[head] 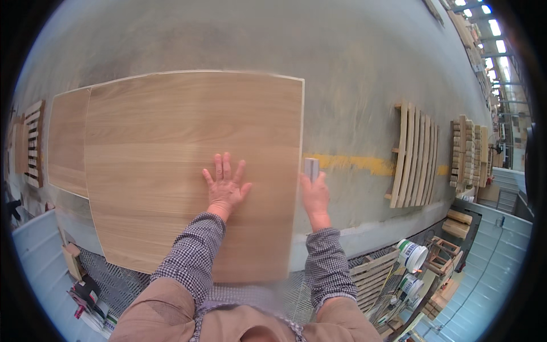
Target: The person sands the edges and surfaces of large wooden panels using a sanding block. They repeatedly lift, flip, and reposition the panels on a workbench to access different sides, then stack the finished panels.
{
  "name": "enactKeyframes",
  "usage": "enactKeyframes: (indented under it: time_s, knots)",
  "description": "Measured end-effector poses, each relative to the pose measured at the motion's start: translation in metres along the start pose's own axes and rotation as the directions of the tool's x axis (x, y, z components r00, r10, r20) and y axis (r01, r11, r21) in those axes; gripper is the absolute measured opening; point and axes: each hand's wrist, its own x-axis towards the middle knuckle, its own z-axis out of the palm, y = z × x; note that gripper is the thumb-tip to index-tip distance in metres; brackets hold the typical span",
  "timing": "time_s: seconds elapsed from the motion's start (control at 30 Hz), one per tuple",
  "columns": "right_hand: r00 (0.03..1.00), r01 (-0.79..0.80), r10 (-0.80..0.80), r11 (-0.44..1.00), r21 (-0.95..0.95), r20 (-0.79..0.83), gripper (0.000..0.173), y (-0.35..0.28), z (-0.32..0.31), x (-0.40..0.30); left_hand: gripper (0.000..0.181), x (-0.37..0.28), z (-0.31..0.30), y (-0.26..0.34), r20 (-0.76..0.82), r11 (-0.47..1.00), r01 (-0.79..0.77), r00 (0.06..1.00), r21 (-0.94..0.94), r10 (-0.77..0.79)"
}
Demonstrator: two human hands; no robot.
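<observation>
Before me lies a large wood-grain panel (171, 115) with a pale edge along its far and right sides. My left hand (226, 188) rests palm down on its face, fingers spread, holding nothing. Just beyond the panel's right edge, my right hand (315, 196) grips a small grey block-shaped hand tool (312, 167). The tool is upright in the picture beside that edge; whether it touches the edge I cannot tell. A second wood-grain panel (67, 141) shows at the left, bordering the large one or partly under it.
Slatted wooden pallets (416, 156) lie on the concrete floor (342, 98) to the right, with stacked timber (468, 154) beyond. A worn yellow line (354, 163) crosses the floor. White buckets (412, 255) stand lower right; a red-and-black power tool (85, 295) sits lower left.
</observation>
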Motion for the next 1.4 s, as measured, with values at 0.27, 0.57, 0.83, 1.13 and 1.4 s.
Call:
enactKeyframes:
  time_s: [0.27, 0.57, 0.83, 1.13, 1.4]
  knots:
    - [0.755, 0.632, -0.636, 0.771, -0.081, -0.162, 0.036, -0.073, -0.022, 0.093, 0.067, 0.007, -0.046, -0.123, -0.156, 0.940, 0.329, 0.937, 0.096, -0.312]
    - [0.748, 0.619, -0.658, 0.644, -0.449, 0.086, 0.035, -0.152, -0.018, 0.205, 0.066, 0.011, -0.046, -0.182, -0.263, 0.815, 0.574, 0.801, 0.078, -0.538]
    - [0.778, 0.623, -0.571, 0.645, -0.442, 0.262, 0.032, -0.162, -0.018, 0.238, 0.069, 0.008, -0.047, -0.187, -0.257, 0.829, 0.554, 0.815, 0.081, -0.519]
    - [0.662, 0.749, -0.670, 0.601, -0.278, 0.336, 0.026, -0.174, -0.018, 0.248, 0.072, 0.008, -0.049, -0.189, -0.225, 0.833, 0.549, 0.822, 0.072, -0.523]
    - [0.632, 0.768, -0.659, 0.459, -0.447, 0.408, 0.027, -0.253, 0.028, 0.195, 0.072, 0.007, -0.052, -0.189, -0.181, 0.836, 0.548, 0.827, 0.044, -0.532]
